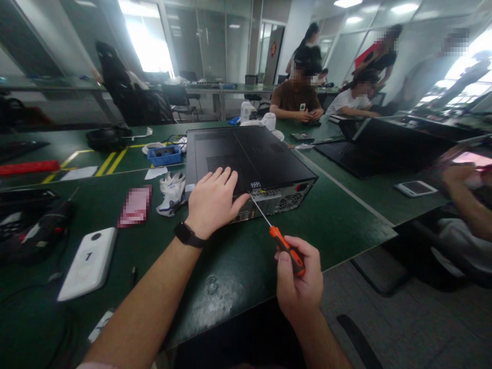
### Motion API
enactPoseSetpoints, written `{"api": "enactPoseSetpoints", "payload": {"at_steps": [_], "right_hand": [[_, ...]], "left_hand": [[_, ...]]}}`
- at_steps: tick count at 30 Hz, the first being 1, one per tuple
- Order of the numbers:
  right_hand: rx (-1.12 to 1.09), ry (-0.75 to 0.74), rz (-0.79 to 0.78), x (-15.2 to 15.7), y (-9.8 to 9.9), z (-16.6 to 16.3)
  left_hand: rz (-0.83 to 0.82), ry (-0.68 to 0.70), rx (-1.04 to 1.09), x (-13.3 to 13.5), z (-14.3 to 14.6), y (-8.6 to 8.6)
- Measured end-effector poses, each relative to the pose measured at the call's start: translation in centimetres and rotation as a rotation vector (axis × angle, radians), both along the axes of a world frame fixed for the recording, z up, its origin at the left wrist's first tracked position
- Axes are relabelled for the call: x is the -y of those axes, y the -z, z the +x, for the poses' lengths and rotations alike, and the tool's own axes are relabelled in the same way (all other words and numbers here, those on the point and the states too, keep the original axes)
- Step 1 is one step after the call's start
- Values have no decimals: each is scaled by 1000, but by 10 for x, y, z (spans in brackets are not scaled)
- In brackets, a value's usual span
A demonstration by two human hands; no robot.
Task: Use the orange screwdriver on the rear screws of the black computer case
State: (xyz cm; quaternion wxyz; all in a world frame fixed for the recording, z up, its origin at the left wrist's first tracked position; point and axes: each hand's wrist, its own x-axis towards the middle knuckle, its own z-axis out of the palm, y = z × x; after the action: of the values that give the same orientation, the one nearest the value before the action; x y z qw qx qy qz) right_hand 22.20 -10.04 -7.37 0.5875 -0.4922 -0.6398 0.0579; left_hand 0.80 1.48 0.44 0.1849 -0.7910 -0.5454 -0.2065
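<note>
A black desktop computer case [246, 154] lies on its side on the green table [338, 225], its rear panel with the fan grille facing me. My left hand [213, 201] rests flat on the case's near corner, fingers stretched out, a black watch on the wrist. My right hand [299, 282] is closed around the orange handle of a screwdriver [277, 238]. The screwdriver's thin shaft points up and left, its tip at the top edge of the rear panel, right beside my left fingertips.
Left of the case lie white gloves [171, 192], a blue parts tray [165, 155], a white device marked 1 [89, 262] and a black tool [38, 233]. A phone [415, 188] and a second black case [384, 148] sit to the right. Other people sit at the far side and at the right edge.
</note>
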Motion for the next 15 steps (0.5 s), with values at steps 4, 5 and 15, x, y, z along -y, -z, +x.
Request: {"api": "enactPoseSetpoints", "payload": {"at_steps": [4,5,15], "right_hand": [[12,10,18,0,0,-1],[15,17,17,0,0,-1],[-103,10,-50,0,2,-3]], "left_hand": [[2,-1,-5,0,0,0],[2,-1,-6,-1,0,0],[-5,-5,9,0,0,0]]}}
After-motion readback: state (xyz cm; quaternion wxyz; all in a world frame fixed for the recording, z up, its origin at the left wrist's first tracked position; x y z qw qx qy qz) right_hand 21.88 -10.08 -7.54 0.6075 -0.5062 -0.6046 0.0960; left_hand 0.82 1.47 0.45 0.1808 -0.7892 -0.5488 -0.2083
